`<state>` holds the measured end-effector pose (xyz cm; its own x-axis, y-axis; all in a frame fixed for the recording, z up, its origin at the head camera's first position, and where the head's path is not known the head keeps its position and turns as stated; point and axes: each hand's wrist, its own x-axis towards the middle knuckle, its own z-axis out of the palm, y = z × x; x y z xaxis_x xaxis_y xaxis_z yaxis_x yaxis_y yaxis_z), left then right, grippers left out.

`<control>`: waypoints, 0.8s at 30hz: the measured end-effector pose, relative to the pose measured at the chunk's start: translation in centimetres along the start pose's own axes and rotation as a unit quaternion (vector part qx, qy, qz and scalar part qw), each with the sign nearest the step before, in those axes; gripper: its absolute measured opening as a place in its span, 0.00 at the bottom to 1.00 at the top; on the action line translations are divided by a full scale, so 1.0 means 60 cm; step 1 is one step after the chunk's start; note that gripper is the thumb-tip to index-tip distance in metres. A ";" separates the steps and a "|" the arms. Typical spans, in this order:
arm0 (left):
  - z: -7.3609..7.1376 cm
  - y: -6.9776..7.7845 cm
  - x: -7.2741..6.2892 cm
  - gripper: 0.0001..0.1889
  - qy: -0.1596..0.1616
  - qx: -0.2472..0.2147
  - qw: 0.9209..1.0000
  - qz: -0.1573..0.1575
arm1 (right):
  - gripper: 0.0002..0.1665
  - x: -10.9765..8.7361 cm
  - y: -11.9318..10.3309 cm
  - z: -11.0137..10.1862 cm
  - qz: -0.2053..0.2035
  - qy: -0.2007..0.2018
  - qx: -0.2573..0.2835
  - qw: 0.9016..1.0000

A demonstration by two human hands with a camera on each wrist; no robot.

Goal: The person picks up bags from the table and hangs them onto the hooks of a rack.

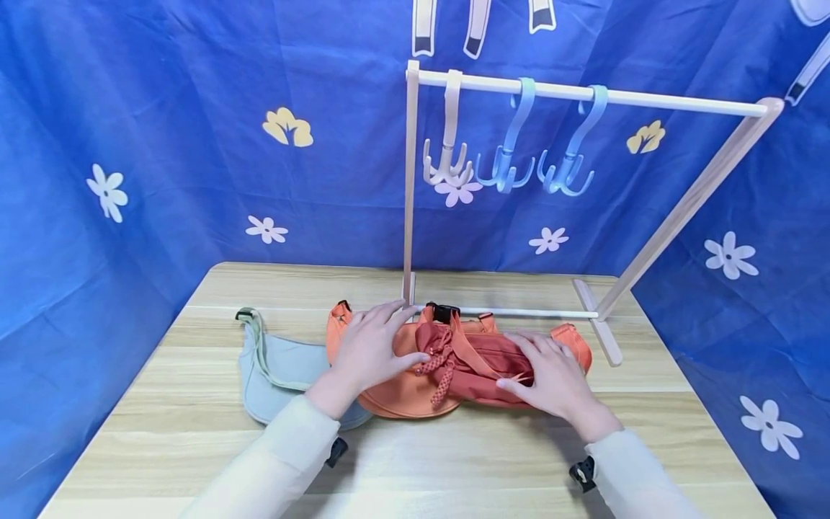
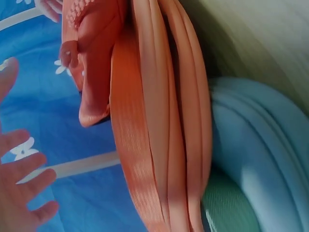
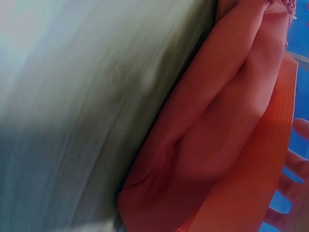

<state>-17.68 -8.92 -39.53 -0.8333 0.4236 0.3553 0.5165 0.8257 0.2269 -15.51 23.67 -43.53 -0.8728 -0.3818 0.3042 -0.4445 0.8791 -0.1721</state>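
Observation:
Three fabric waist bags lie overlapping on the table. The red bag (image 1: 480, 388), with braided cord pulls (image 1: 442, 382) and a black buckle (image 1: 444, 312), rests partly over the orange bag (image 1: 405, 398). To their left is a light blue bag (image 1: 288, 353). My left hand (image 1: 369, 347) hovers over the orange bag's left part, and the left wrist view shows its fingers (image 2: 29, 166) spread, apart from the fabric. Over the red bag's right end is my right hand (image 1: 551, 371), fingers extended. Beside it in the right wrist view runs an orange strap (image 3: 246, 169).
Behind the bags stands a white-and-wood rack (image 1: 681, 209), its lower bar (image 1: 538, 313) close behind them. From its top bar hang a white hook hanger (image 1: 449, 137) and two blue ones (image 1: 512, 133). Blue patterned cloth (image 1: 194, 130) surrounds the wooden table (image 1: 454, 476).

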 end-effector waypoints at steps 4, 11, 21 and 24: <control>0.008 0.009 0.009 0.42 0.005 -0.009 1.000 0.014 | 0.48 -0.002 0.006 0.001 -0.012 -0.003 0.000 1.000; 0.027 0.025 0.025 0.38 0.022 -0.028 0.999 0.040 | 0.46 -0.006 0.016 -0.001 -0.011 -0.028 0.002 1.000; 0.049 0.051 0.045 0.37 0.000 -0.057 0.996 0.063 | 0.44 -0.009 0.028 0.000 -0.024 -0.055 0.008 0.998; 0.055 0.057 0.052 0.37 -0.005 -0.061 0.996 0.069 | 0.44 -0.010 0.032 0.001 -0.029 -0.058 0.008 0.998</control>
<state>-19.18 -3.53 -40.66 -0.7550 0.5339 0.3807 0.6452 0.7087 0.2855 -15.86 25.56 -44.08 -0.8622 -0.4639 0.2033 -0.4980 0.8499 -0.1725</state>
